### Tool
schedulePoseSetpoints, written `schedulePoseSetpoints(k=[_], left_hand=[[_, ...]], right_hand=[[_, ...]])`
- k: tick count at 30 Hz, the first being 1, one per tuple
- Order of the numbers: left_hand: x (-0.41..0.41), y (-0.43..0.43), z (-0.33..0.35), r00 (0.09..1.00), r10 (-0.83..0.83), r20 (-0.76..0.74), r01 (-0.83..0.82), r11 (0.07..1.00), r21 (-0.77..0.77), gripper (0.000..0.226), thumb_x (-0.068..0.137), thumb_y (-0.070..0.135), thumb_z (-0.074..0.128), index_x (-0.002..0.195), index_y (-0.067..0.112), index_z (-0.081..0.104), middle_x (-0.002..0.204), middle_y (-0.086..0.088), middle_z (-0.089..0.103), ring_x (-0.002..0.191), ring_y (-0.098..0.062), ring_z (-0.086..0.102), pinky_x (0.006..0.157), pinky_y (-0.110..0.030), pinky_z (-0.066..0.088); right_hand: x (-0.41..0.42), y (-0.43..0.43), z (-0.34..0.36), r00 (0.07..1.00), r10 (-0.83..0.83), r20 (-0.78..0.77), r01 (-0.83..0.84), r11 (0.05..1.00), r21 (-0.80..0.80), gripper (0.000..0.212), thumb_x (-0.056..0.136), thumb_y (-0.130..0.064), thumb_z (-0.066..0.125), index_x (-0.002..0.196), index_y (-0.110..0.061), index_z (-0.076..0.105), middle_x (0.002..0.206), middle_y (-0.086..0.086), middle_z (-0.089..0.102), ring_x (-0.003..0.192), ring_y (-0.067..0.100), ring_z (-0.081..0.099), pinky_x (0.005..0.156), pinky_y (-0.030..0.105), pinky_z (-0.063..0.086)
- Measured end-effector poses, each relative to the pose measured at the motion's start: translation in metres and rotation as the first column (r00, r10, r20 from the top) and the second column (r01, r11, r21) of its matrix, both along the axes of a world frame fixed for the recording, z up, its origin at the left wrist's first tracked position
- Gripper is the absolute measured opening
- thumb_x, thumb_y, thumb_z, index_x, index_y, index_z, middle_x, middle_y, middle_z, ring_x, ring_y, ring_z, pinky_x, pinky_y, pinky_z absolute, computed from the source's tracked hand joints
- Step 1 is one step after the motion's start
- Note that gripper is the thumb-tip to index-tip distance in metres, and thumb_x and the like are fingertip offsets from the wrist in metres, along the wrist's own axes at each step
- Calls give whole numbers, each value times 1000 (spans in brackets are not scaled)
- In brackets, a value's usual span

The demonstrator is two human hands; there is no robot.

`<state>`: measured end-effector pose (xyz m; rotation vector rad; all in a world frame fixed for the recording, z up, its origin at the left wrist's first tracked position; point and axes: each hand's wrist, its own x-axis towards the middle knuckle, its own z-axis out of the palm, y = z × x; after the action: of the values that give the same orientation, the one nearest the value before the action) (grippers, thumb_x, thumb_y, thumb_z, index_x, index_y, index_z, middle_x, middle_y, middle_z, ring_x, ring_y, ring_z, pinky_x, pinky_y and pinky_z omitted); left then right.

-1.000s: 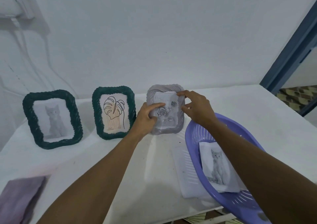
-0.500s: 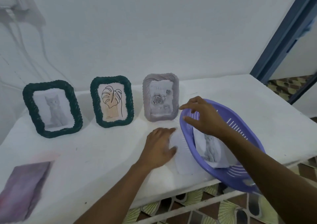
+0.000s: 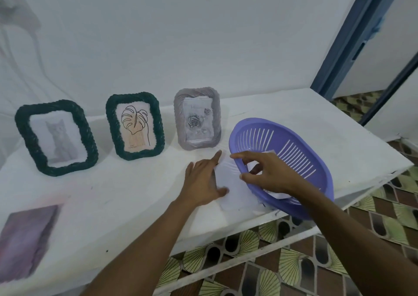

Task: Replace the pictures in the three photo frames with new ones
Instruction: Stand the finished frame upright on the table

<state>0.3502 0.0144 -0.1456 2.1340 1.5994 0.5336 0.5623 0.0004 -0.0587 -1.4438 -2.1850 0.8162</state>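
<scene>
Three photo frames stand along the wall. The left dark green frame holds a grey cat picture. The middle dark green frame shows a leaf line drawing. The grey frame holds a rose picture. My left hand lies flat with fingers apart, its fingertips on a white sheet that sticks out from under the purple basket. My right hand grips the basket's near left rim, thumb outside and fingers inside. Another sheet lies in the basket, mostly hidden by that hand.
A purplish picture lies flat at the white table's front left corner. The basket overhangs the table's front edge. A blue door frame rises at the right. Patterned floor tiles show below.
Both hands have left the grey frame. The left hand came down onto the white sheet and the right hand moved onto the basket's rim.
</scene>
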Motion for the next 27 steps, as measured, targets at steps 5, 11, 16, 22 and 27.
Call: schedulePoseSetpoints(k=[5,11,16,22,27], left_hand=[[14,-11,-8,993,14,117,-25,996,90,99,69,47,74,150,38,18,108,7,63,99,-12,55,97,-33,41],[22,-29,-10,924,8,381,-41,996,77,43,73,15,75,113,31,67,98,2,69,86,-15,59,85,-30,50],[11,-44,4,784,180,594,-156,984,-91,33,80,3,73,102,26,68,95,-15,67,72,-33,61,66,-29,55],[-13,-67,27,635,301,711,-232,953,-196,33,83,-3,68,104,22,66,113,2,67,90,-14,68,76,-28,57],[-30,-77,51,554,337,761,-335,927,-167,37,83,-2,69,108,25,63,117,16,61,98,-6,65,75,-24,56]], right_hand=[[23,-1,1,998,-65,19,65,998,13,49,87,-31,69,130,-43,51,110,-12,62,84,8,67,72,17,52],[30,-7,-4,996,-84,-39,86,995,52,47,86,-32,70,129,-41,53,104,-13,63,81,6,68,73,20,56],[27,-4,-7,998,-46,-45,49,996,81,48,85,-34,70,130,-37,53,108,-7,68,79,8,69,79,26,57],[10,-5,-4,999,-1,-43,4,998,70,51,88,-35,67,136,-33,49,117,-1,67,82,11,67,82,26,53],[0,-8,-2,991,-39,-131,45,998,50,58,88,-37,67,140,-36,41,122,0,64,88,7,64,84,25,51]])
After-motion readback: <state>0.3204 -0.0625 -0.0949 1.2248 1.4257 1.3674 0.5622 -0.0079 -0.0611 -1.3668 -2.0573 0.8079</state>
